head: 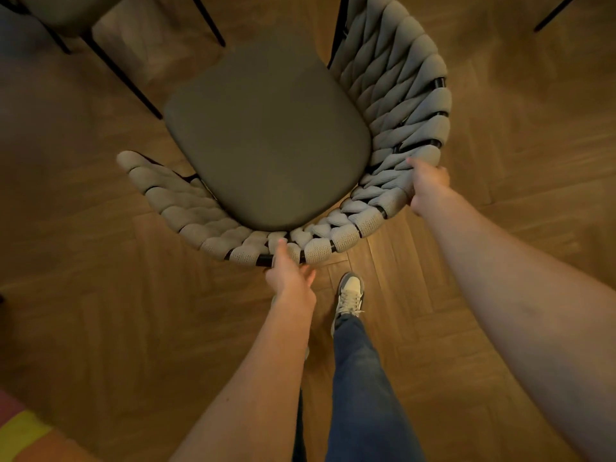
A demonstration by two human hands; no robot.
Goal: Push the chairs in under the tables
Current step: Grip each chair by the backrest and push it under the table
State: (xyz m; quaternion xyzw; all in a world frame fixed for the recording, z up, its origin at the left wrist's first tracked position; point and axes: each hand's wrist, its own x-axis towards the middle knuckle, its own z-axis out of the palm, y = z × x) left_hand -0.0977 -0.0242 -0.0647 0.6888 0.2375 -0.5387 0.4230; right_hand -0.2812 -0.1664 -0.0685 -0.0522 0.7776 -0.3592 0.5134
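Below me stands a chair [266, 141] with a dark grey seat cushion and a curved backrest [350, 228] woven from thick light grey bands on a black frame. My left hand [290, 275] grips the rim of the backrest at its near middle, thumb over the top. My right hand [428, 185] grips the rim further round on the right side. No table top shows in this view.
A second chair [66, 15] with black legs stands at the top left, close to the held chair's front. Another black leg [553, 11] shows at the top right. The floor [100, 295] is wooden herringbone parquet. My leg and shoe [350, 291] are just behind the backrest.
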